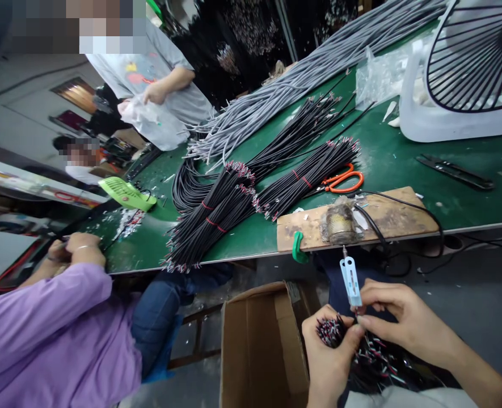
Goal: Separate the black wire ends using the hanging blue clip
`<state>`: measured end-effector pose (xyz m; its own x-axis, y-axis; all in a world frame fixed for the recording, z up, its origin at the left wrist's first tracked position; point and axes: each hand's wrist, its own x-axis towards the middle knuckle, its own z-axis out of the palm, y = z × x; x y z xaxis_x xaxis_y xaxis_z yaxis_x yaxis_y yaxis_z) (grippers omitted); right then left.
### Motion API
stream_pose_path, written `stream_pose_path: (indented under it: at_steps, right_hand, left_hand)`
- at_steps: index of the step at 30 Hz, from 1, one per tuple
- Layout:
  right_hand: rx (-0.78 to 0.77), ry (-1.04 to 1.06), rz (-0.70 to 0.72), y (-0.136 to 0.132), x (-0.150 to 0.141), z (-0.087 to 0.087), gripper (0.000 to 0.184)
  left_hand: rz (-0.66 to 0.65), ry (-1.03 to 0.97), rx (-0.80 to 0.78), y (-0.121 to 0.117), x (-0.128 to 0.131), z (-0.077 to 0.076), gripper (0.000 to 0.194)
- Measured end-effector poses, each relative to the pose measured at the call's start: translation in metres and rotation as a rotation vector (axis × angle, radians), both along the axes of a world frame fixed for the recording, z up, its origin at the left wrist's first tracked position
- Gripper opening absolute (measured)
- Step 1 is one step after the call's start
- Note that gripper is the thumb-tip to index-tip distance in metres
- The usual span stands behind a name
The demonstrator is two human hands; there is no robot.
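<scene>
My left hand (329,357) is closed around a bundle of thin black cables (329,330) with red and white wire ends facing up. Thumb and forefinger of my right hand (397,317) pinch together at a single cable end, right below a light blue clip (351,283); the fingers partly hide that wire. The clip hangs from the shaft of a small dusty motor (340,222), which sits on a wooden board (399,212) at the table edge. More loose cable ends (378,360) lie over my lap beneath my right hand.
On the green table (404,164) lie tied black cable bundles (210,218), orange-handled scissors (344,180), long grey cables (285,90), snips (455,171) and a fan (472,68). A cardboard box (254,345) stands below. A co-worker in purple (63,323) sits left; another person stands behind.
</scene>
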<state>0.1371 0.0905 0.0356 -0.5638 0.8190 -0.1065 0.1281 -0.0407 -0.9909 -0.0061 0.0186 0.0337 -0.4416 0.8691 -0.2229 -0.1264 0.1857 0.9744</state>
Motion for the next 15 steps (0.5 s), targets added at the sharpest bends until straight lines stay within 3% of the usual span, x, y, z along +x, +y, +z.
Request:
stream_pose_path:
  at_steps: [5,15]
  right_hand:
    - [0.032,0.041,-0.03,0.0003,-0.0043,0.0023,0.017]
    - [0.243,0.119,-0.105,-0.0015,-0.0048,0.0011,0.017]
  left_hand:
    - [0.049,-0.034,-0.003,0.0004,0.0023,-0.0002,0.02]
    - [0.165,-0.061,-0.039,-0.0028,0.0046,-0.0018,0.023]
